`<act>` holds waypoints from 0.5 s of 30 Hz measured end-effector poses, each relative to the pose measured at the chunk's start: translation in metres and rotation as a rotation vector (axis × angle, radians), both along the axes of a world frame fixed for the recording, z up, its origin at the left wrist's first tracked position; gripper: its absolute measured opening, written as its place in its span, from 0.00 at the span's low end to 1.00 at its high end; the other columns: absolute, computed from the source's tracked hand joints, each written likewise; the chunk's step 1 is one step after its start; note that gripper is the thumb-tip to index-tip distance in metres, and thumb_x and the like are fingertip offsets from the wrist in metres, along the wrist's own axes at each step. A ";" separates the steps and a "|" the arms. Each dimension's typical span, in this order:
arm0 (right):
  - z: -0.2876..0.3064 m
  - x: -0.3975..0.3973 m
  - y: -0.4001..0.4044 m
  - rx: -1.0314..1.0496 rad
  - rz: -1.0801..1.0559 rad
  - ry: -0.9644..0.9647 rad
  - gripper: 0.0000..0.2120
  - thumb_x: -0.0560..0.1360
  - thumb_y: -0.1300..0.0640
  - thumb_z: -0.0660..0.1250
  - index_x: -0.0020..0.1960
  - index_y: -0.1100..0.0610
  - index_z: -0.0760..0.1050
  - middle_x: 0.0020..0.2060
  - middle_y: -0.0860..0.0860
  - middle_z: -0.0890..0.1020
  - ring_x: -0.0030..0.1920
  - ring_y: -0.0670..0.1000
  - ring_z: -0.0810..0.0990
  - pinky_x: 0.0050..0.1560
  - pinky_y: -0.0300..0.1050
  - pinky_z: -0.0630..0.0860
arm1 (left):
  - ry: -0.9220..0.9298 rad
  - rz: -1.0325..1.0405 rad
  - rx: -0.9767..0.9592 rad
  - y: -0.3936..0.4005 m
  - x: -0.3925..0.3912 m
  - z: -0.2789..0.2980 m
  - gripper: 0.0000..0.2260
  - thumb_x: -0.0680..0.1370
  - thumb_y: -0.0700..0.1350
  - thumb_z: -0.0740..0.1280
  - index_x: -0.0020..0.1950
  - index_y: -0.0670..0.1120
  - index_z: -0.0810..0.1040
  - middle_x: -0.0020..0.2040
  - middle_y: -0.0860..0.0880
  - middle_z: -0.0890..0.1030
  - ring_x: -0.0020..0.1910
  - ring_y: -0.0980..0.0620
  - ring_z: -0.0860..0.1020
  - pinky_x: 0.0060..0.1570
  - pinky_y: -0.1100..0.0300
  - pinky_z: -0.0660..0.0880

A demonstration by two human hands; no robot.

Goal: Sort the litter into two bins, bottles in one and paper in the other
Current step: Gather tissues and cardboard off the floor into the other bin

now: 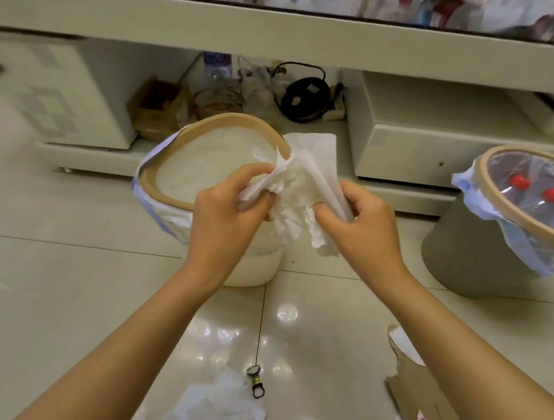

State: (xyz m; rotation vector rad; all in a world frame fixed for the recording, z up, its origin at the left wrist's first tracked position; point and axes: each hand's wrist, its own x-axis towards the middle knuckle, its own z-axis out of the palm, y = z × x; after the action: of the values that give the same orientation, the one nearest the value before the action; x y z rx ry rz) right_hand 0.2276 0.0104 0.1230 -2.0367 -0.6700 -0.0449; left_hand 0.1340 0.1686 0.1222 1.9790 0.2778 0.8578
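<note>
white crumpled paper (295, 194) gripped from both sides, left hand (232, 202) and right hand (365, 217) both closed on it, just over the white bin (157, 179) mid-frame; red-capped bottles (535, 192) already in the grey bin (465, 260) at right; more tissue (218, 405) and torn cardboard (418, 383) left on the floor, bottom of frame.

The white bin (177, 184) gapes unobstructed at its mouth; the grey bin (486, 255) stands well apart, bare floor (348, 256) between them; tissue scraps (218, 405) clutter the near floor.
</note>
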 end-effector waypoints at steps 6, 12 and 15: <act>0.022 0.009 0.046 -0.013 0.010 -0.065 0.07 0.70 0.49 0.66 0.47 0.47 0.78 0.36 0.45 0.81 0.37 0.48 0.80 0.36 0.56 0.79 | -0.061 0.154 -0.020 0.051 0.010 0.020 0.12 0.76 0.46 0.70 0.60 0.53 0.81 0.52 0.56 0.83 0.49 0.54 0.82 0.45 0.48 0.81; 0.030 0.023 0.088 -0.205 -0.001 -0.076 0.06 0.70 0.50 0.67 0.44 0.51 0.77 0.34 0.47 0.79 0.35 0.50 0.78 0.31 0.43 0.73 | 0.130 0.353 0.145 0.082 0.014 0.027 0.10 0.76 0.53 0.67 0.57 0.60 0.81 0.47 0.62 0.82 0.47 0.59 0.80 0.43 0.55 0.80; 0.029 0.032 0.100 -0.295 -0.041 -0.030 0.11 0.70 0.46 0.68 0.50 0.49 0.77 0.37 0.44 0.78 0.39 0.49 0.78 0.30 0.41 0.70 | 0.318 0.419 0.294 0.089 0.019 0.024 0.16 0.75 0.52 0.66 0.63 0.60 0.77 0.51 0.54 0.84 0.50 0.49 0.80 0.45 0.58 0.75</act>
State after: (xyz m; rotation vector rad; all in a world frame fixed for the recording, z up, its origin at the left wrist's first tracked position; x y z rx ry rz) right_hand 0.2599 0.1108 0.1522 -2.3369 -0.6855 -0.0004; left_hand 0.1532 0.2572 0.1459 2.3792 0.8118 0.8760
